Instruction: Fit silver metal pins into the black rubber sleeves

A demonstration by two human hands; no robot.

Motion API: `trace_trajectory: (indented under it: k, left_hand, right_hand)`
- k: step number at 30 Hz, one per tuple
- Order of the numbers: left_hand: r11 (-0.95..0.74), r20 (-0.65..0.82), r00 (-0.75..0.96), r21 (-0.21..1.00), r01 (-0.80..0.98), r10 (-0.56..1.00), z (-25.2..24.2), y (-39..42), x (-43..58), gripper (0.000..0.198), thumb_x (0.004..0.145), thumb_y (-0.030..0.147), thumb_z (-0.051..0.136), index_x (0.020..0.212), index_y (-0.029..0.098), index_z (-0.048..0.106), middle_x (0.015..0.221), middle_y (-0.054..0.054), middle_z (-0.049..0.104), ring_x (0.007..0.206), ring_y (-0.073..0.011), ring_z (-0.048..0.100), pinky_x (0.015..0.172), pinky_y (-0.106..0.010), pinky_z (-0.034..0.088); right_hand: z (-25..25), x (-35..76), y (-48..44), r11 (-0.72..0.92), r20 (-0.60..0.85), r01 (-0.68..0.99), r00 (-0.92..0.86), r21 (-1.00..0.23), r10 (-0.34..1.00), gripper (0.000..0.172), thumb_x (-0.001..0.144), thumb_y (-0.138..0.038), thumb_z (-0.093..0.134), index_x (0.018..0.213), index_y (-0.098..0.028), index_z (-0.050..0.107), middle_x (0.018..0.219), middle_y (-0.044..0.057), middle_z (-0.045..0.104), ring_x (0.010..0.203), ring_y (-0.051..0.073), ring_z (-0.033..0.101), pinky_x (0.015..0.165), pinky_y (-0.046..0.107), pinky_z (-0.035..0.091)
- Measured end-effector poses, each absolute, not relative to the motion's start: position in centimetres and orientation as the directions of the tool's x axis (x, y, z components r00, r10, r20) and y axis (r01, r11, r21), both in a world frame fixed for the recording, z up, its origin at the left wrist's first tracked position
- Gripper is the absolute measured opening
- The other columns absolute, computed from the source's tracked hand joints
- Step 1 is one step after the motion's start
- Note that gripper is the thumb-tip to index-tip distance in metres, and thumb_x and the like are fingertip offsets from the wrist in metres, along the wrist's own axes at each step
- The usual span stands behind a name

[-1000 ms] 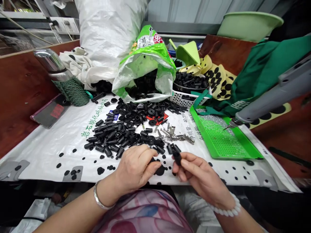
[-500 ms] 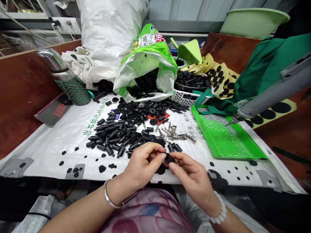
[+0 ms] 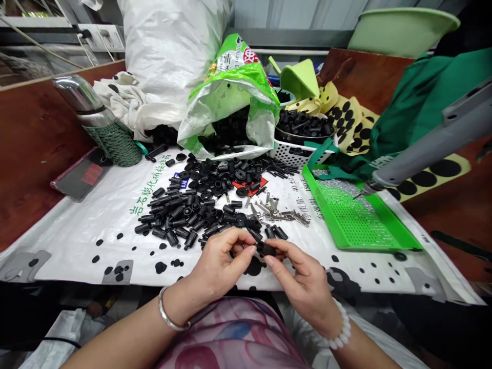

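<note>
A short black plastic cylinder [image 3: 266,249] is held just above the front of the covered table. My right hand [image 3: 303,274] grips it between thumb and fingers. At its left end, my left hand [image 3: 223,261] is closed in a pinch, its thumb and forefinger touching or nearly touching the rim. Whatever those left fingertips hold is too small to make out. Beyond my hands lies a pile of ribbed black plastic cylinders [image 3: 179,212], with round black caps [image 3: 240,174] behind them. Thin metal strips [image 3: 274,209] are scattered to the pile's right.
On the right, a grey electric screwdriver [image 3: 418,146] points down over a green tray [image 3: 357,228] of small silvery pieces. A green-white bag [image 3: 234,92] spills black parts at the back, beside a white basket [image 3: 284,152]. A flask [image 3: 109,136] and phone [image 3: 82,177] are at left.
My left fingertips have drawn slightly left, off the cylinder's end, so more of it shows. My right hand still grips it, and the view has shifted a little.
</note>
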State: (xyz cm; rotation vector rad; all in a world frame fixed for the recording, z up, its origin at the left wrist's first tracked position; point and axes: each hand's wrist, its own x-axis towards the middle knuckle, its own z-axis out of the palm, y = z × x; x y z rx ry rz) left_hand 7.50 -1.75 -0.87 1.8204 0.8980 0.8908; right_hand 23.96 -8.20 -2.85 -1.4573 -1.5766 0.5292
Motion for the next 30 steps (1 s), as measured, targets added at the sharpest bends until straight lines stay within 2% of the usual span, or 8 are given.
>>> trace_trajectory:
  k: [4,6,9,12,15,24,27,30]
  left_hand:
    - [-0.186,0.091,0.475,0.970,0.157,0.875,-0.8,-1.8,7.8,0.011,0.078,0.024,0.055,0.082,0.014,0.057,0.067,-0.001,0.058,0.058,-0.0095,0.053,0.052,-0.020,0.045]
    - [-0.171,0.081,0.474,0.974,0.151,0.877,-0.6,-1.8,7.8,0.011,0.079,0.025,0.055,0.081,0.014,0.056,0.067,-0.001,0.057,0.057,-0.0092,0.052,0.051,-0.020,0.044]
    - [-0.302,0.162,0.503,0.930,0.211,0.849,-0.4,-1.7,7.6,0.011,0.082,0.025,0.051,0.080,0.015,0.054,0.070,-0.001,0.056,0.061,-0.0097,0.051,0.056,-0.021,0.044]
    - [-0.490,0.243,0.573,0.808,0.327,0.783,-0.4,-1.8,7.3,0.013,0.086,0.024,0.044,0.076,0.016,0.049,0.066,0.001,0.049,0.059,-0.0098,0.045,0.055,-0.023,0.039]
    - [-0.593,0.286,0.610,0.706,0.387,0.739,-0.7,-2.0,7.3,0.021,0.088,0.022,0.035,0.069,0.018,0.042,0.060,0.003,0.041,0.054,-0.0098,0.038,0.051,-0.024,0.032]
    - [-0.542,0.265,0.545,0.715,0.442,0.795,-1.2,-2.3,7.9,0.030,0.090,0.023,0.030,0.060,0.020,0.032,0.053,0.005,0.033,0.047,-0.0091,0.032,0.047,-0.023,0.029]
    - [-0.620,0.326,0.563,0.626,0.473,0.759,-1.3,-2.4,7.8,0.028,0.089,0.021,0.031,0.062,0.020,0.034,0.053,0.005,0.035,0.047,-0.0096,0.034,0.048,-0.024,0.028]
    - [-0.685,0.369,0.592,0.533,0.497,0.716,-1.5,-2.2,7.6,0.027,0.090,0.021,0.030,0.063,0.020,0.036,0.055,0.004,0.039,0.048,-0.0104,0.035,0.048,-0.025,0.027]
  right_hand:
    - [-2.7,23.9,-8.1,0.277,0.401,0.621,0.066,-0.733,0.914,0.025,0.082,-0.022,0.054,0.107,-0.019,0.057,0.090,0.006,0.065,0.074,0.017,0.061,0.069,0.029,0.051]
    - [-2.6,23.9,-8.1,0.321,0.454,0.651,0.041,-0.688,0.890,0.025,0.082,-0.019,0.054,0.107,-0.019,0.056,0.091,0.007,0.065,0.073,0.017,0.062,0.069,0.029,0.051]
    - [-2.5,23.9,-8.0,0.381,0.523,0.685,0.000,-0.621,0.852,0.026,0.082,-0.015,0.054,0.108,-0.018,0.054,0.093,0.008,0.065,0.078,0.018,0.062,0.072,0.030,0.051]
    - [-2.4,23.8,-7.9,0.445,0.571,0.686,-0.052,-0.575,0.819,0.027,0.081,-0.011,0.052,0.108,-0.018,0.054,0.092,0.009,0.066,0.084,0.020,0.062,0.074,0.032,0.051]
    - [-2.4,23.6,-7.8,0.497,0.611,0.667,-0.079,-0.554,0.787,0.029,0.080,-0.009,0.052,0.107,-0.019,0.054,0.090,0.008,0.066,0.083,0.020,0.063,0.073,0.034,0.051]
    - [-2.6,23.4,-7.5,0.578,0.714,0.710,-0.152,-0.402,0.683,0.033,0.078,-0.005,0.053,0.108,-0.019,0.055,0.091,0.010,0.067,0.081,0.020,0.063,0.069,0.036,0.052]
    - [-2.6,23.4,-7.4,0.573,0.691,0.689,-0.143,-0.444,0.708,0.030,0.079,-0.007,0.054,0.106,-0.019,0.056,0.089,0.009,0.067,0.080,0.020,0.063,0.070,0.035,0.052]
    - [-2.4,23.3,-7.5,0.528,0.636,0.644,-0.082,-0.554,0.767,0.024,0.080,-0.011,0.054,0.102,-0.019,0.057,0.086,0.008,0.067,0.080,0.020,0.063,0.070,0.033,0.052]
